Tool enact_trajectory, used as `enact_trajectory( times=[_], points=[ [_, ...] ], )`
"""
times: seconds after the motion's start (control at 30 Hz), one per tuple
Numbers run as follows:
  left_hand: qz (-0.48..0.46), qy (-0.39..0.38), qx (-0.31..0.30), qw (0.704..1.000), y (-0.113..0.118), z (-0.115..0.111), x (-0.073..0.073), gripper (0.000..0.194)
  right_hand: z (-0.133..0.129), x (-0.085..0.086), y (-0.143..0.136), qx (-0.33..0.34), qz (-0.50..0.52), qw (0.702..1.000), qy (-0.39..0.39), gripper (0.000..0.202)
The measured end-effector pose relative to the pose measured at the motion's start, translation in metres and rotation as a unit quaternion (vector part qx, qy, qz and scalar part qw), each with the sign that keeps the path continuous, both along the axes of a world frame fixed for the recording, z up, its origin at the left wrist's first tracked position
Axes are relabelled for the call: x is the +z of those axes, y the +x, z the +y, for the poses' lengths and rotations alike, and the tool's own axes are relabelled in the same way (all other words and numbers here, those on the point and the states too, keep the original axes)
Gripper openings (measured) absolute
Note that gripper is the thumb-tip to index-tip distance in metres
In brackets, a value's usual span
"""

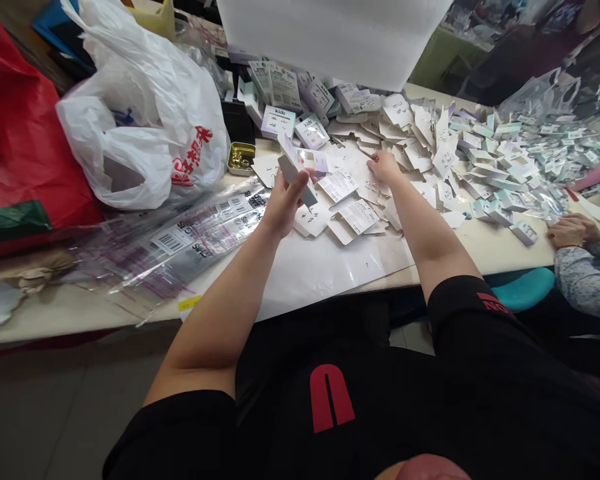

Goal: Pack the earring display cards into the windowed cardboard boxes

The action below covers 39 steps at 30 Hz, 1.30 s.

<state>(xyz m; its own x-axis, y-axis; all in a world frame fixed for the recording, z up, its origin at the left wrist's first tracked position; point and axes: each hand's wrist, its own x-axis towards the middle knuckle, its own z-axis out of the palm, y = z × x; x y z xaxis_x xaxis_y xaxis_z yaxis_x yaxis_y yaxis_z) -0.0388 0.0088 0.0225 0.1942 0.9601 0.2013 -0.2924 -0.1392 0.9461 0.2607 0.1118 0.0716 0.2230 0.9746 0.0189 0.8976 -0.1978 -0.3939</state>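
Note:
My left hand [283, 203] is wrapped round a small thin cardboard box [296, 175], held tilted above the table. Across from it, my right hand [386, 167] reaches down into the pile of white cards [367, 177]. Its fingertips are pinched together; whatever they grip is too small to make out. Between and below the hands lie printed boxes with fine text [359, 219], several overlapping. Just beyond my left hand are lilac boxes marked "kids" [279, 123], some with small earring-like pieces showing.
On the left stand a white plastic bag [145, 113] and a red bag [20, 133], with clear barcoded sleeves [180, 237] in front. A small gold-coloured tin [241, 159] sits near the boxes. Many mint boxes [505, 167] heap up rightward, beside another person's hands [570, 231].

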Motion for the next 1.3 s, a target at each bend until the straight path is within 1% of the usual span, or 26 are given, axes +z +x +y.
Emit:
enact_trajectory(
  times=[0.07,0.13,0.2,0.27,0.3,0.33,0.4,0.43,0.5,0.57,0.63,0.73,0.83,0.9,0.93,0.97,1.0,1.07,1.1,1.13,1.17,1.2,1.23,1.27,1.3],
  points=[
    [0.003,0.005,0.008,1.0,0.001,0.001,-0.002,0.107,0.001,0.007,-0.002,0.006,0.002,1.0,0.022,0.024],
    [-0.002,0.02,0.02,1.0,0.001,0.001,-0.002,0.101,-0.003,0.02,-0.003,0.013,-0.002,0.997,0.07,0.026],
    [-0.01,0.041,0.019,0.999,0.0,0.0,0.001,0.092,-0.013,0.032,-0.004,0.035,0.014,0.986,0.16,0.033],
    [-0.008,0.051,0.006,0.999,-0.003,-0.003,0.009,0.088,-0.029,0.037,-0.009,0.091,0.057,0.964,0.245,0.04],
    [-0.005,0.048,-0.003,0.999,-0.005,-0.005,0.013,0.088,-0.038,0.036,-0.013,0.127,0.082,0.953,0.264,0.042],
    [-0.002,0.042,-0.009,0.999,-0.007,-0.006,0.018,0.091,-0.048,0.033,-0.019,0.159,0.101,0.946,0.263,0.043],
    [-0.001,0.025,-0.014,1.0,-0.01,-0.008,0.025,0.099,-0.068,0.02,-0.032,0.199,0.12,0.945,0.231,0.041],
    [-0.003,0.017,-0.01,1.0,-0.012,-0.008,0.027,0.101,-0.078,0.012,-0.038,0.207,0.118,0.944,0.227,0.041],
    [-0.007,0.004,0.012,1.0,-0.013,-0.006,0.028,0.101,-0.094,-0.004,-0.051,0.201,0.077,0.945,0.245,0.044],
    [-0.002,0.002,0.037,0.999,-0.013,-0.002,0.024,0.095,-0.106,-0.015,-0.06,0.185,0.027,0.949,0.254,0.046],
    [0.02,0.01,0.043,0.999,-0.012,0.001,0.018,0.094,-0.112,-0.022,-0.065,0.182,-0.001,0.953,0.243,0.048],
    [0.062,0.036,0.036,0.997,-0.012,0.002,0.011,0.102,-0.118,-0.026,-0.065,0.194,-0.015,0.953,0.231,0.05],
    [0.078,0.077,0.055,0.992,-0.012,-0.002,0.011,0.106,-0.121,-0.027,-0.064,0.199,0.006,0.947,0.253,0.053],
    [0.069,0.092,0.054,0.992,-0.012,-0.005,0.013,0.103,-0.123,-0.027,-0.064,0.176,0.066,0.941,0.28,0.057],
    [0.061,0.095,0.045,0.993,-0.012,-0.007,0.014,0.102,-0.124,-0.025,-0.064,0.161,0.108,0.94,0.28,0.058],
    [0.055,0.096,0.031,0.993,-0.011,-0.008,0.014,0.1,-0.125,-0.023,-0.064,0.15,0.151,0.941,0.262,0.059],
    [0.049,0.098,0.014,0.994,-0.01,-0.009,0.014,0.099,-0.126,-0.02,-0.064,0.146,0.19,0.944,0.225,0.061],
    [0.044,0.101,-0.018,0.994,-0.009,-0.012,0.012,0.096,-0.128,-0.014,-0.064,0.165,0.261,0.945,0.106,0.079],
    [0.043,0.103,-0.033,0.993,-0.008,-0.013,0.011,0.096,-0.13,-0.011,-0.064,0.182,0.3,0.936,0.039,0.091],
    [0.042,0.104,-0.048,0.993,-0.007,-0.014,0.01,0.095,-0.132,-0.008,-0.065,0.2,0.347,0.916,-0.022,0.1],
    [0.04,0.104,-0.062,0.992,-0.006,-0.016,0.009,0.096,-0.135,-0.006,-0.066,0.219,0.399,0.887,-0.073,0.106],
    [0.037,0.101,-0.076,0.991,-0.006,-0.018,0.01,0.097,-0.137,-0.005,-0.067,0.239,0.451,0.853,-0.114,0.109],
    [0.034,0.094,-0.089,0.991,-0.006,-0.019,0.01,0.098,-0.139,-0.005,-0.068,0.257,0.494,0.819,-0.142,0.111],
    [0.03,0.085,-0.099,0.991,-0.006,-0.021,0.011,0.098,-0.141,-0.004,-0.07,0.269,0.525,0.792,-0.158,0.113],
    [0.026,0.075,-0.108,0.991,-0.006,-0.022,0.012,0.099,-0.143,-0.004,-0.071,0.272,0.545,0.776,-0.163,0.114]
  ],
)
